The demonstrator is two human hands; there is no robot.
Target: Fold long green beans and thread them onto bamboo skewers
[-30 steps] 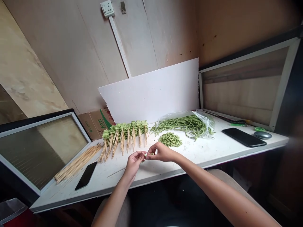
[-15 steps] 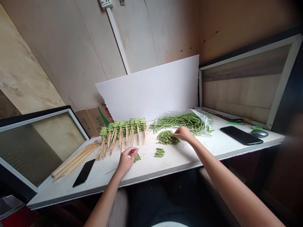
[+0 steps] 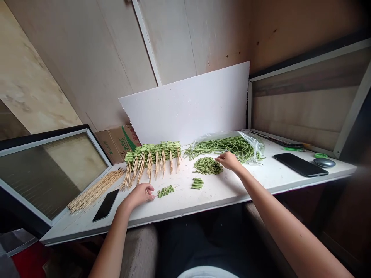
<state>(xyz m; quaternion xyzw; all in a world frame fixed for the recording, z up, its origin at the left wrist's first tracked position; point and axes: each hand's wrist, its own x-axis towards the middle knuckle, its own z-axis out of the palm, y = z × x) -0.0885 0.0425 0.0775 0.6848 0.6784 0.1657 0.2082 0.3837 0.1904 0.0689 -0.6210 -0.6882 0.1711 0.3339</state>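
My left hand (image 3: 141,194) has its fingers curled at the left end of a skewer lying low over the white table, with a row of short green bean pieces (image 3: 165,191) threaded on it. At the right edge of a pile of cut bean pieces (image 3: 207,165), my right hand (image 3: 227,160) is pinched; anything between its fingertips is too small to tell. A small group of cut pieces (image 3: 197,183) lies lined up in front of the pile. Behind my left hand, finished bean skewers (image 3: 156,148) are stacked side by side, sticks toward me.
Bare skewers (image 3: 97,191) and a black phone (image 3: 106,205) lie at the left. Long beans in a clear bag (image 3: 228,146) rest behind the pile. Another phone (image 3: 300,165) and a grey oval object (image 3: 325,162) are at the right. A white board (image 3: 188,106) stands behind.
My left hand has moved left and down, uncovering the threaded bean pieces. My right hand stays by the pile. The view has shifted slightly.
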